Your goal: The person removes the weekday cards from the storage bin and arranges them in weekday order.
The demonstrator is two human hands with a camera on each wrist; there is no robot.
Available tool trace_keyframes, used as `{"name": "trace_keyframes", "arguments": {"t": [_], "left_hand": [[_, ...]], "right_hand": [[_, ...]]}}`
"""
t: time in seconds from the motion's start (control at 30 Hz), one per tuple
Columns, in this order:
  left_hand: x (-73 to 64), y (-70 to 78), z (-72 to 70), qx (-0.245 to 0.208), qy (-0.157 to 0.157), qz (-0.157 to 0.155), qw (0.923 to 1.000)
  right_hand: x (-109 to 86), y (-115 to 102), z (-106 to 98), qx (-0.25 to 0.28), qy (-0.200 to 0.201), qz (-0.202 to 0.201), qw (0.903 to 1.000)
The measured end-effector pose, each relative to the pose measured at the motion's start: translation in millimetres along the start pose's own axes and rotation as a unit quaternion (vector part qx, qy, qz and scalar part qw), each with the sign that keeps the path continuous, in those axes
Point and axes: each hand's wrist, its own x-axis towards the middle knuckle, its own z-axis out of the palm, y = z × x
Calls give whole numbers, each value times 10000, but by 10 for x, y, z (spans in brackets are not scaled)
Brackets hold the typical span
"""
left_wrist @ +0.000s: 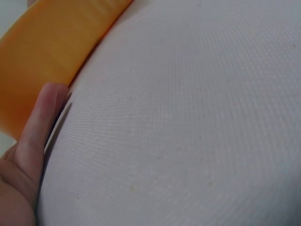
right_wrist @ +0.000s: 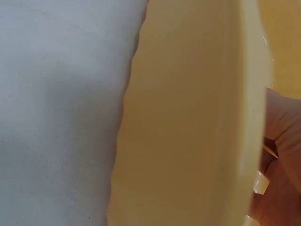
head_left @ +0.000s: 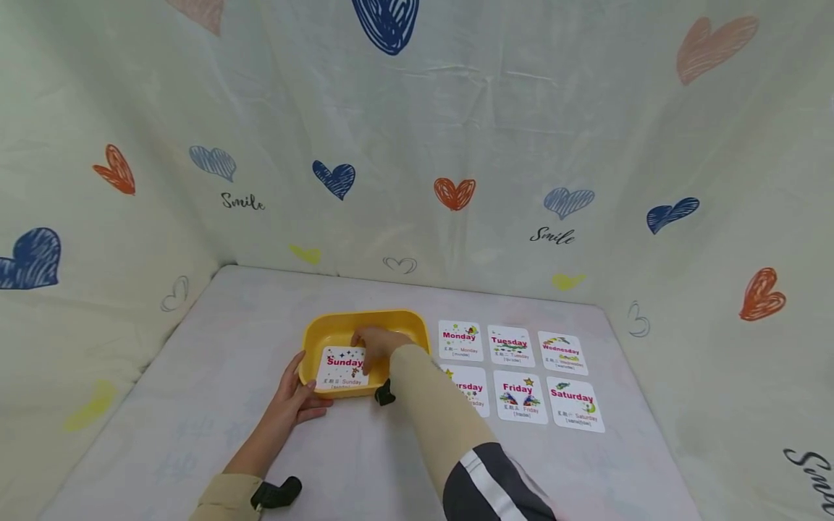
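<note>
A yellow tray [head_left: 417, 325] stands on the table. Inside, at its left, is a white card printed "Sunday" [head_left: 337, 365], its lower edge partly hidden by the front rim. My right hand [head_left: 381, 344] reaches into the tray and pinches the card's right edge. Against the tray's front left corner rests my left hand [head_left: 293, 394], its fingers fairly straight. In the left wrist view a finger [left_wrist: 37, 127] lies along the tray's outer wall [left_wrist: 51, 42]. The right wrist view shows the tray's wall [right_wrist: 183, 113] hiding most of the right hand [right_wrist: 284, 155].
Right of the tray, two rows of day cards lie face up: Monday [head_left: 460, 341], Tuesday [head_left: 511, 346], Wednesday [head_left: 563, 352], then one partly covered by the right sleeve [head_left: 470, 389], Friday [head_left: 520, 396] and Saturday [head_left: 576, 404]. A heart-patterned curtain [head_left: 495, 130] surrounds the table [head_left: 352, 470].
</note>
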Motion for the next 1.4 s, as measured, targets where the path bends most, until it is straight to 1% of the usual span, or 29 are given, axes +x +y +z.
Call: {"name": "trace_keyframes", "arguments": {"t": [0.13, 0.37, 0.57, 0.77, 0.9, 1.0, 1.1, 1.17, 1.27, 1.33, 1.4], "left_hand": [[-15, 16, 2, 54, -6, 20, 10000], [-18, 12, 1, 39, 3, 18, 10000], [-24, -2, 3, 82, -16, 13, 10000], [-18, -19, 15, 76, -35, 93, 9999], [2, -21, 16, 87, 28, 30, 10000], [2, -16, 21, 139, 84, 35, 9999], [-4, 2, 32, 196, 80, 73, 9997], [-10, 11, 39, 229, 72, 60, 9997], [-27, 25, 50, 254, 79, -1, 9996], [-37, 29, 53, 265, 77, -42, 9996], [-42, 29, 57, 267, 71, -36, 9996]], "right_hand": [[13, -8, 20, -14, 49, -41, 10000], [2, -36, 23, -263, 48, -231, 9994], [-28, 2, 5, 13, -5, -190, 9998], [-70, 55, -59, 209, 16, -359, 9991], [-115, 78, -113, 426, 27, -560, 9975], [-139, 102, -140, 626, -2, -694, 9956], [-149, 139, -155, 1086, -123, -729, 9913], [-144, 169, -161, 1499, -235, -716, 9858], [-126, 219, -161, 2105, -382, -711, 9743], [-116, 249, -159, 2401, -369, -719, 9674], [-121, 275, -153, 2641, -273, -708, 9615]]}}
